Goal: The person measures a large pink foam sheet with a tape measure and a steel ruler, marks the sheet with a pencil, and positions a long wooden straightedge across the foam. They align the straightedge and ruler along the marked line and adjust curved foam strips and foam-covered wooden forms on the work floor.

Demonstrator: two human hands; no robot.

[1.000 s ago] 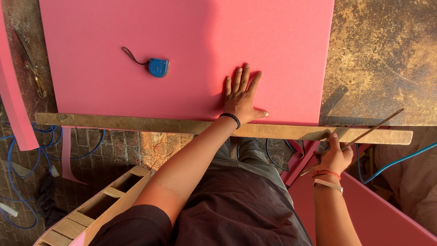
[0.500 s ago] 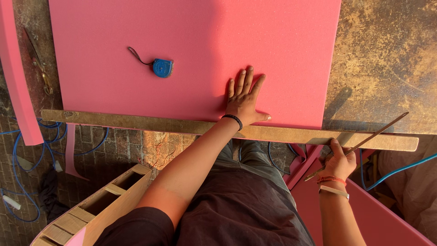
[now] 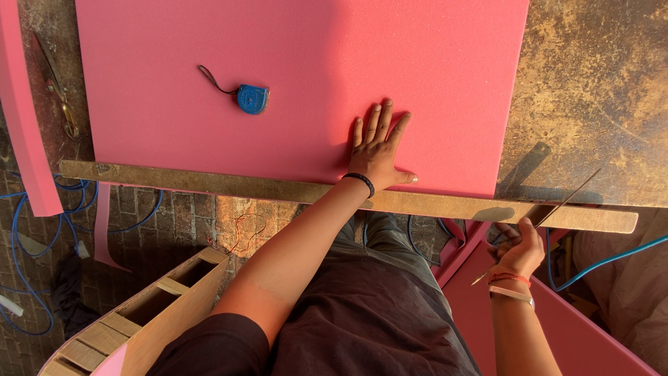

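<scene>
One pink foam sheet (image 3: pixel 299 90) lies on the worn table (image 3: pixel 598 104), with one long wooden straightedge (image 3: pixel 209 182) along its near edge. One blue tape measure (image 3: pixel 252 99) sits on the foam, well to the left of your left hand (image 3: pixel 379 150), which presses flat with fingers spread just above the straightedge. Your right hand (image 3: pixel 518 249) grips one thin blade (image 3: pixel 567 198) at the straightedge's right end. Since a second ago, that hand has dropped slightly below the straightedge; your left stays planted.
</scene>
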